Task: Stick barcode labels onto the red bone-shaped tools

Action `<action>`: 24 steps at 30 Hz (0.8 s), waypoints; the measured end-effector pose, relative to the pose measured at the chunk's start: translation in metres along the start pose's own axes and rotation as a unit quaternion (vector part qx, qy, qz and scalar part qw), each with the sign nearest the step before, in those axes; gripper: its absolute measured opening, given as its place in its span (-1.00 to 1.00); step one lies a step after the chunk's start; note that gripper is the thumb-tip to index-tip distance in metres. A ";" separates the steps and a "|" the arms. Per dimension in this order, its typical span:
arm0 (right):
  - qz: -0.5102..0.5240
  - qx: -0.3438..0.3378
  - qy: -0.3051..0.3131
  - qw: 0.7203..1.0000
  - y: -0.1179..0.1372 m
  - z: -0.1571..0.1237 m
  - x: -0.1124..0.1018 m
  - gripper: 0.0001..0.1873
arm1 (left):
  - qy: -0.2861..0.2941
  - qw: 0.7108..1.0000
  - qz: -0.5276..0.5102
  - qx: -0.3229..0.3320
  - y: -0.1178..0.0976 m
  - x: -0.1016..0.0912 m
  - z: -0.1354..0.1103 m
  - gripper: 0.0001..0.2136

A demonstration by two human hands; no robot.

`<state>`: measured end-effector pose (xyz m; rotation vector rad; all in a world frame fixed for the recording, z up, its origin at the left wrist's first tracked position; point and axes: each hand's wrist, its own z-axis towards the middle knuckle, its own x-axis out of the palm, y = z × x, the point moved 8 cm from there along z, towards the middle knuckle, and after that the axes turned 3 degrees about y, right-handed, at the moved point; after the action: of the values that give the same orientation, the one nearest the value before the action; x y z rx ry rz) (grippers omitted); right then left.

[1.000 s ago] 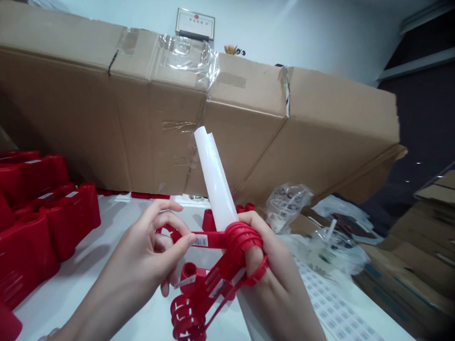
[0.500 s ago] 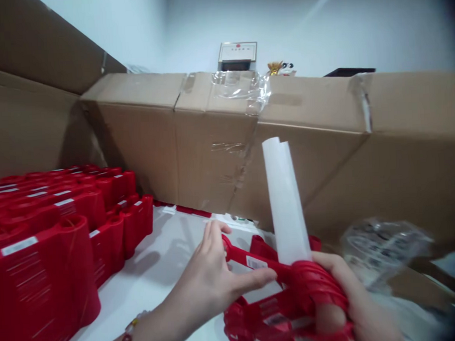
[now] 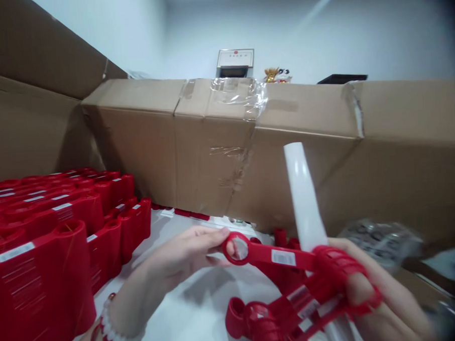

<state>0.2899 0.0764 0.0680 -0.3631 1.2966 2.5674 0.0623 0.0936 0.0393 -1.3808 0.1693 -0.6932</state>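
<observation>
My right hand (image 3: pixel 383 294) is closed around a rolled white sheet (image 3: pixel 303 197) that sticks upward. Several red plastic strap pieces (image 3: pixel 294 308) are looped over its fingers and hang down to the left. My left hand (image 3: pixel 186 252) pinches the ring end of the top red strap (image 3: pixel 269 254), which carries a small white barcode label and reaches across to my right hand. A beaded bracelet sits on my left wrist.
Rows of stacked red plastic parts (image 3: pixel 45 233) with white labels fill the left of the white table (image 3: pixel 167 273). Tall taped cardboard walls (image 3: pixel 218 140) close the back and left. A crumpled clear plastic bag (image 3: pixel 381 239) lies at the right, blurred.
The view swung left. My left hand slid along the top red strap to its ring end and now pulls it out toward the left; the right hand keeps the roll and straps.
</observation>
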 end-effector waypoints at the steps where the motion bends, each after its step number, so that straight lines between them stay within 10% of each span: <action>1: 0.000 0.003 0.010 1.000 0.003 0.001 0.002 -0.60 | 0.010 1.000 -0.007 -0.005 0.001 0.001 -0.001 -0.70; 17: 0.102 0.113 0.079 0.985 0.000 0.001 0.013 -0.71 | 0.002 0.997 0.047 -0.062 0.008 0.008 -0.010 -0.80; 24: 0.041 0.069 0.112 0.990 0.006 -0.004 0.017 -0.65 | -0.091 0.993 0.062 -0.046 0.000 0.003 -0.013 -0.74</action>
<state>0.2724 0.0720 0.0644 -0.5975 1.5877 2.5429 0.0584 0.0810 0.0372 -1.5010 0.1429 -0.4574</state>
